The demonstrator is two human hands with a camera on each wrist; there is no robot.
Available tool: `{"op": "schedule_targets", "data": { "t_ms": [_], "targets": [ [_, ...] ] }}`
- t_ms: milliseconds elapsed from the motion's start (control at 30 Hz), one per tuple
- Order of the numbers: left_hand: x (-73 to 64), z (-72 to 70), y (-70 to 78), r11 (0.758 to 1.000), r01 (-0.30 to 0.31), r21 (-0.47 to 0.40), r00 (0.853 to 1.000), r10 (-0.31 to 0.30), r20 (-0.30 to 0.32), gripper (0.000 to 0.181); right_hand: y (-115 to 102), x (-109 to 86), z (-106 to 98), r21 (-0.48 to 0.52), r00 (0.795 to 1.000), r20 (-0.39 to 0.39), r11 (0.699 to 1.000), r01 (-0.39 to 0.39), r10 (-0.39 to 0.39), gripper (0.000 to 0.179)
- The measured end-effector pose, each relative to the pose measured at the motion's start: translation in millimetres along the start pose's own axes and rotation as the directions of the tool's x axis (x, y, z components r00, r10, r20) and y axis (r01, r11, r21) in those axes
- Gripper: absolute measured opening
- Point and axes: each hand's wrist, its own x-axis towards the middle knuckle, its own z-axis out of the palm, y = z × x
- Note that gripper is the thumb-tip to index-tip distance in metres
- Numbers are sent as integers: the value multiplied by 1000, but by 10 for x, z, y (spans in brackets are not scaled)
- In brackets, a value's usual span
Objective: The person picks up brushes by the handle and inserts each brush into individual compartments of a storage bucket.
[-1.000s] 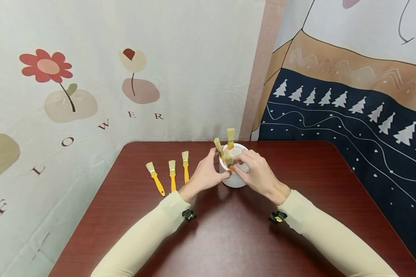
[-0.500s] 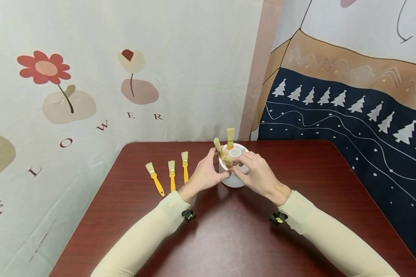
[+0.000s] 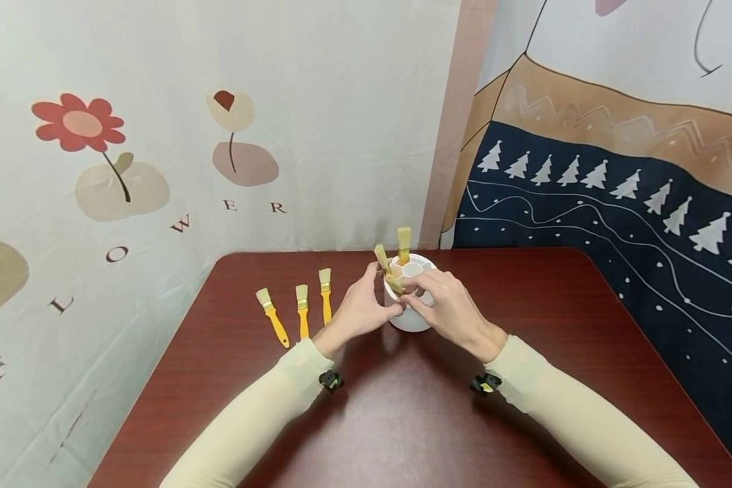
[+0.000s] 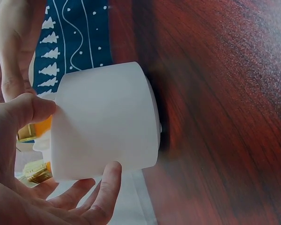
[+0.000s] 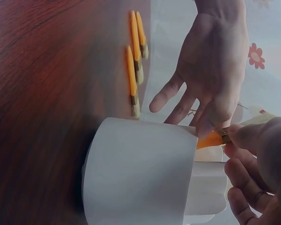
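Note:
A white round container (image 3: 412, 318) with a compartmented top stands at the far side of the table. My left hand (image 3: 366, 301) holds its left side, with the thumb near the rim and the fingers spread on the wall in the left wrist view. My right hand (image 3: 448, 301) pinches a flat paintbrush (image 5: 225, 135) near its metal band; the orange handle dips past the rim and the bristles tilt left. Two more paintbrushes stand bristles up in the container, one at the back (image 3: 404, 242) and one at the left (image 3: 381, 257). Their lower handles are hidden.
Left of the container lie three yellow-handled paintbrushes, the left one (image 3: 273, 318), the middle one (image 3: 303, 308) and the right one (image 3: 326, 291). The dark red table (image 3: 396, 420) ends close behind the container, where printed cloths (image 3: 341, 169) hang.
The paintbrush pinched in my right hand has turned and tilted left, with its bristles pointing more to the side. My left hand keeps its place on the container.

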Motion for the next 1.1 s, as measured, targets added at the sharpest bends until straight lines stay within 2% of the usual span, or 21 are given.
{"op": "schedule_targets", "data": {
  "t_ms": [400, 700, 933, 1100],
  "targets": [
    [0, 26, -13, 1000, 9, 9, 1000, -9, 0, 89, -20, 6, 6, 10, 1000, 12, 1000, -9, 9, 26],
    [2, 7, -12, 1000, 6, -9, 1000, -6, 4, 93, 45, -6, -33, 32, 999, -45, 999, -7, 9, 32],
    [3, -2, -8, 1000, 8, -10, 1000, -8, 8, 96, 153, 3, -110, 83, 997, -65, 996, -36, 41, 41],
    [10, -3, -10, 1000, 9, -9, 1000, -9, 8, 96, 243, 12, -161, 97, 995, -25, 991, -90, 92, 57]
  ]
}}
